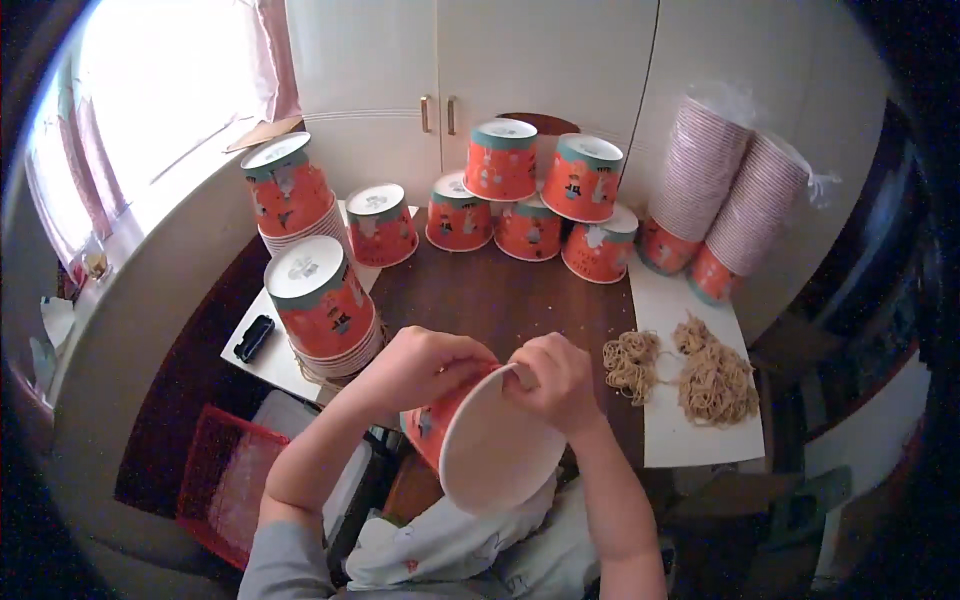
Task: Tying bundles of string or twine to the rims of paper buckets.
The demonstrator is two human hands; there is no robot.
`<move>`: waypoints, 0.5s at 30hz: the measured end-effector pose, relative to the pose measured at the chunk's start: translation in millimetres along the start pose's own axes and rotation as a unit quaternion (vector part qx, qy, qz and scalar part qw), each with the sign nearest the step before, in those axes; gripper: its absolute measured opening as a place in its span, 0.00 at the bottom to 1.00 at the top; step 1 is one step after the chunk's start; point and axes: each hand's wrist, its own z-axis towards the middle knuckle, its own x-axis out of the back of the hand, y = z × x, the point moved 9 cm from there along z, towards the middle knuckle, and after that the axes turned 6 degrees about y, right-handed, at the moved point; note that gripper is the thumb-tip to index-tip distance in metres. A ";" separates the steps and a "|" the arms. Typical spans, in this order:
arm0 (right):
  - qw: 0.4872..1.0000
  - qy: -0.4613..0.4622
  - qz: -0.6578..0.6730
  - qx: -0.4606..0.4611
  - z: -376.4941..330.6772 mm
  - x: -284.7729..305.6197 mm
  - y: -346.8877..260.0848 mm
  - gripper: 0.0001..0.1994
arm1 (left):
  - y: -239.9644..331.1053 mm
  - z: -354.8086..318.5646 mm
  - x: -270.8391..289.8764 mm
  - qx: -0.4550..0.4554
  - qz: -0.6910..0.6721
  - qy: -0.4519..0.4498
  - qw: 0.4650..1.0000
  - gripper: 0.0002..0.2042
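Note:
An orange paper bucket (505, 445) with a white rim and white inside is tilted over my lap, its mouth facing toward me. My right hand (555, 385) grips the upper rim, thumb inside the mouth. Against the outer wall close to that rim, my left hand (435, 368) has its fingers curled and pinched; whether they also hold a string is hidden. Left of my left forearm stands a stack of upside-down orange buckets (325, 310). To the right of my right hand lie a small tangle of tan string (631, 364) and a larger string pile (716, 372).
Several upturned buckets (500, 165) stand along the table's (480, 290) back, some piled on others. Two tall plastic-wrapped bucket stacks (700, 165) rise at back right. A black object (254, 338) lies at left on white board. A red basket (215, 480) sits lower left.

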 end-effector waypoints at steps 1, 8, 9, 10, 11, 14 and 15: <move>0.999 0.025 -0.022 0.038 -0.5 5.5 -8.9 0.10 | 6.1 -0.6 0.5 -0.017 0.027 -0.007 0.999 0.08; 0.983 0.093 -0.040 0.150 -11.7 24.0 -40.6 0.13 | 48.5 -17.6 4.5 -0.164 0.122 -0.002 0.979 0.09; 0.983 0.093 -0.038 0.152 -12.9 25.4 -42.3 0.13 | 56.6 -21.0 4.4 -0.188 0.143 -0.011 0.972 0.10; 0.982 0.101 -0.039 0.156 -13.6 28.7 -46.0 0.14 | 58.6 -22.6 5.4 -0.186 0.144 -0.009 0.972 0.10; 0.981 0.108 -0.040 0.158 -13.2 31.8 -49.0 0.15 | 63.2 -25.5 3.4 -0.206 0.163 -0.013 0.965 0.09; 0.980 0.105 -0.027 0.169 -14.1 35.5 -54.0 0.17 | 75.7 -30.3 3.2 -0.236 0.197 -0.011 0.951 0.09; 0.980 0.096 -0.031 0.170 -14.9 34.3 -54.3 0.17 | 78.8 -31.1 3.1 -0.247 0.212 -0.007 0.946 0.08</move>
